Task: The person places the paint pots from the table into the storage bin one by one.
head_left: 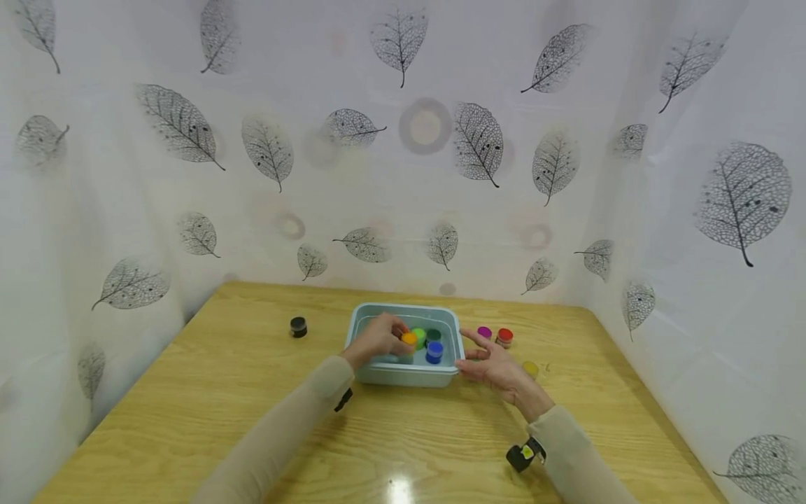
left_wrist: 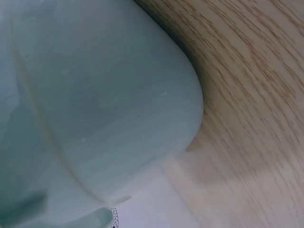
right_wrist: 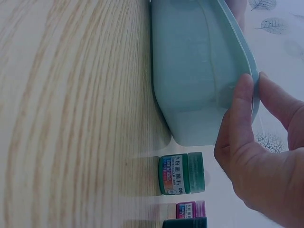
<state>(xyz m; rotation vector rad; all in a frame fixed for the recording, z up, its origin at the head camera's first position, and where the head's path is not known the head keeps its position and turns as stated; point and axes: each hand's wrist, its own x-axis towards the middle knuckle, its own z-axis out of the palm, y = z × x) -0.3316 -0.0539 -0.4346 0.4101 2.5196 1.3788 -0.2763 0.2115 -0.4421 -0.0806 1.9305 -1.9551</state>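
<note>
A pale blue plastic bin (head_left: pixel 403 378) stands on the wooden table. Inside it, my left hand (head_left: pixel 380 337) pinches a paint jar with an orange lid (head_left: pixel 409 339). Light green (head_left: pixel 419 339), dark green (head_left: pixel 434 336) and blue (head_left: pixel 434 353) paint jars are beside it in the bin. My right hand (head_left: pixel 497 367) touches the bin's right end near the front corner, its fingertips at the rim. The right wrist view has the same hand (right_wrist: pixel 266 142) at the rim, above a green paint jar (right_wrist: pixel 181 174). The left wrist view holds only the bin's wall (left_wrist: pixel 109 95) and wood; the left hand is not in it.
A black paint jar (head_left: pixel 299 327) stands left of the bin. To the right are magenta (head_left: pixel 484 332), red (head_left: pixel 505 338) and yellow (head_left: pixel 531 369) jars, the yellow one partly behind the right hand. A leaf-print curtain (head_left: pixel 390 175) surrounds the table (head_left: pixel 409 441).
</note>
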